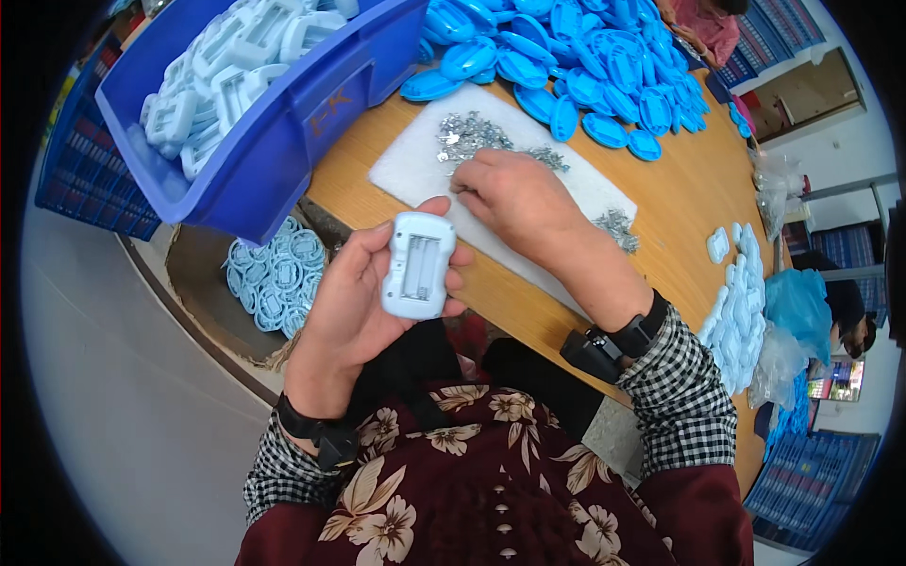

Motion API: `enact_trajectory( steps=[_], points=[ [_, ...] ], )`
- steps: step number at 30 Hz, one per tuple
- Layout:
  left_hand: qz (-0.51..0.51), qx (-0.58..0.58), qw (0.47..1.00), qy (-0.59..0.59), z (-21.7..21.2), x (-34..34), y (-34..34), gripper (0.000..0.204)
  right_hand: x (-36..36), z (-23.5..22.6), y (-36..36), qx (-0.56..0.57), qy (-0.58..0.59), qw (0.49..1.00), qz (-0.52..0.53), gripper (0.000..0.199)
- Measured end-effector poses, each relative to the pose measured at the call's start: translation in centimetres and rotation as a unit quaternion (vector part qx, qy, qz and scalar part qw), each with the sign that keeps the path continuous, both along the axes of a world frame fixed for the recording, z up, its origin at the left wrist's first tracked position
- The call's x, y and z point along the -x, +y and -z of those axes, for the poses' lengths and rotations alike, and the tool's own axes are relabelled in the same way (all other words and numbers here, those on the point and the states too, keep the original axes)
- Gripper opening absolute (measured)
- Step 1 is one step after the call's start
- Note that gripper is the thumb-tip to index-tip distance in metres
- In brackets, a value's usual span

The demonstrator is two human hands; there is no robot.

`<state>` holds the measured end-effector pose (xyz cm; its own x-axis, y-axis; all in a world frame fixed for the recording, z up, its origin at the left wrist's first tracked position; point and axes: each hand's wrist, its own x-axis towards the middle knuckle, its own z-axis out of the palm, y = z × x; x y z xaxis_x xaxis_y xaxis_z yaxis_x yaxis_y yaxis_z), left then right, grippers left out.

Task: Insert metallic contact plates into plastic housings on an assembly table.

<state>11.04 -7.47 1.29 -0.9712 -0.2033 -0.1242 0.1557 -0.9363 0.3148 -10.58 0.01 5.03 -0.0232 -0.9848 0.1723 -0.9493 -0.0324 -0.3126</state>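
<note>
My left hand holds a pale blue plastic battery housing, its fingers wrapped round the sides. The housing's open battery compartment faces up and shows metal contacts at its lower end. Over a white foam sheet on the table, my right hand has its fingertips pinched together. They are beside a pile of small metal battery contacts, and whatever they grip is hidden. Two smaller heaps of metal pieces lie on the same sheet, one behind my right hand and one by its wrist.
A blue bin of pale housings stands at the far left, above a cardboard box of round pale-blue parts. Bright blue oval shells are heaped at the back. Pale pieces lie in rows on the right. Other people sit beyond.
</note>
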Motion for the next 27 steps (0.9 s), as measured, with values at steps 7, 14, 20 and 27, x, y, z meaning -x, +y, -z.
enact_trajectory(
  steps=[7, 14, 20, 27],
  points=[
    [-0.035, 0.072, 0.994, -0.076, -0.9, 0.8, 0.6, 0.058, 0.2, -2.2, 2.0, -0.112, -0.273, 0.95, 0.105, 0.015],
    [-0.021, 0.099, 0.992, -0.073, -1.5, 2.8, 1.9, 0.056, -0.5, -3.2, 6.1, -0.064, -0.463, 0.873, 0.136, 0.017],
    [-0.013, 0.123, 0.989, -0.076, -2.1, 4.1, 3.7, 0.055, -1.4, -2.6, 8.1, -0.001, -0.459, 0.877, 0.145, 0.017],
    [-0.042, 0.129, 0.986, -0.101, -1.9, 4.1, 3.7, 0.053, -0.1, -2.4, 9.0, 0.06, -0.324, 0.926, 0.184, 0.019]
  ],
)
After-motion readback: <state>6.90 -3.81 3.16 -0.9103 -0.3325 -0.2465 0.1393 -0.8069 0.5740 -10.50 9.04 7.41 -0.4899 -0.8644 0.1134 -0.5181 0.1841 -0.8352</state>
